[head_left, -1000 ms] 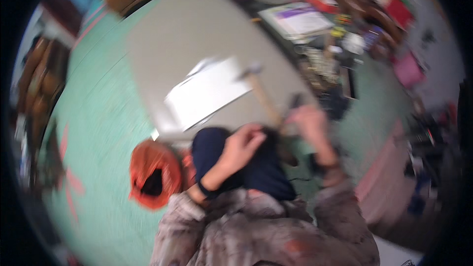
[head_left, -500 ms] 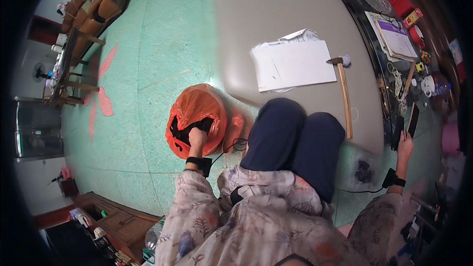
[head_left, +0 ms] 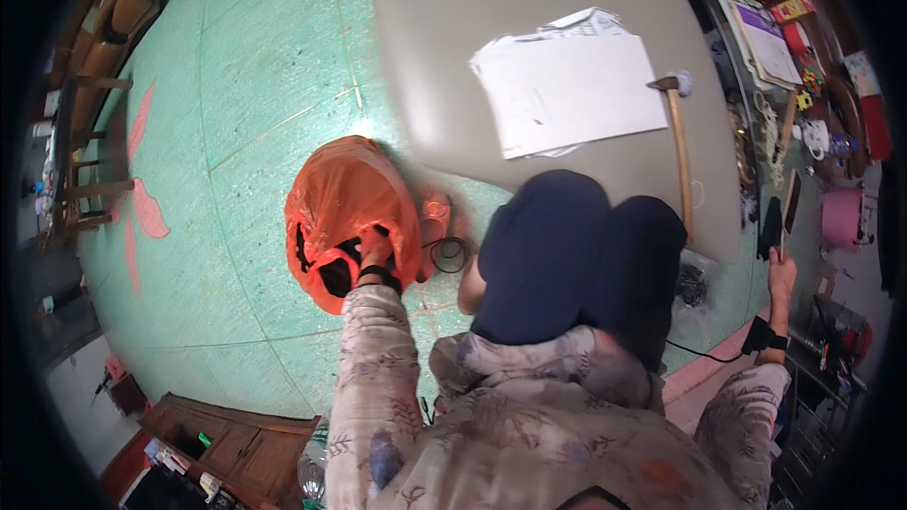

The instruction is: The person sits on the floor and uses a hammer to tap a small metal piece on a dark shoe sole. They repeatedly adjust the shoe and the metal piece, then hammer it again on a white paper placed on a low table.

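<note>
An orange-red plastic bag stands on the green floor to the left of my knees. My left hand reaches into its opening, where dark contents show. The fingers are hidden inside, so whether they grip anything cannot be seen. Out at the far right, my right hand is closed around the lower end of a long, thin, dark piece. Beside it hangs a black flat piece; I cannot make out whether the two are joined. On the grey padded seat lie white sheets of paper and a wooden-handled hammer.
Near the bag are a reddish slipper and a loop of black cable. A dark table on the right carries papers, a white mug and string. A pink bin and a wooden cabinet stand farther out.
The view has shifted. My left hand has gone deeper into the bag, and the bag's opening has sagged toward me. My right hand keeps its hold on the dark piece.
</note>
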The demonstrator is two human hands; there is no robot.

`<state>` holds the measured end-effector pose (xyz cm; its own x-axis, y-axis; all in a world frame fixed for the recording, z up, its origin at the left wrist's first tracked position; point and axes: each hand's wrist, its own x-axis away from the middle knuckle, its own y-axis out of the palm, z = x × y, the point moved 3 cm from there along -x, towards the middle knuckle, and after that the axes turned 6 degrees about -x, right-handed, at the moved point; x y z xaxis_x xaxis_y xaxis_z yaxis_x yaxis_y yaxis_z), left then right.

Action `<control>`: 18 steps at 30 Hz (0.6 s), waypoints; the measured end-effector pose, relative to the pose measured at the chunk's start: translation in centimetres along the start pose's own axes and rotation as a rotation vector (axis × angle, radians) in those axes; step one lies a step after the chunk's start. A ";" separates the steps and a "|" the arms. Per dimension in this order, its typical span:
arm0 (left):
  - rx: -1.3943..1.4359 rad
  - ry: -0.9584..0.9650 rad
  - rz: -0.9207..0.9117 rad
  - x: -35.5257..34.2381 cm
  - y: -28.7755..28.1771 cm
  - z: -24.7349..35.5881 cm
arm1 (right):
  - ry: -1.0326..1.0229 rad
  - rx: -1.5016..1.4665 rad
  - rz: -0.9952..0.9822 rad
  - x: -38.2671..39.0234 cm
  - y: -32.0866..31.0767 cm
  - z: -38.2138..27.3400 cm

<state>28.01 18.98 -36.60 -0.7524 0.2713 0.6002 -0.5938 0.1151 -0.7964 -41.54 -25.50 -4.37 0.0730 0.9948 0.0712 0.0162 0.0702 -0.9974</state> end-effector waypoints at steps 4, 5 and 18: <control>-0.091 -0.067 -0.071 -0.6 2.7 -0.1 | 0.023 -0.010 -0.075 0.3 1.1 -1.2; -0.099 -0.079 -0.085 -0.4 2.9 -0.2 | 0.036 -0.018 -0.083 0.3 1.3 -0.9; 0.123 0.169 0.220 1.0 -3.0 -1.6 | -0.009 -0.144 -0.084 0.3 3.7 1.2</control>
<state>29.49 20.40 -33.77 -0.8148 0.4330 0.3854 -0.4599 -0.0780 -0.8846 -42.62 -24.86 -8.01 0.0568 0.9865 0.1537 0.1650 0.1426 -0.9759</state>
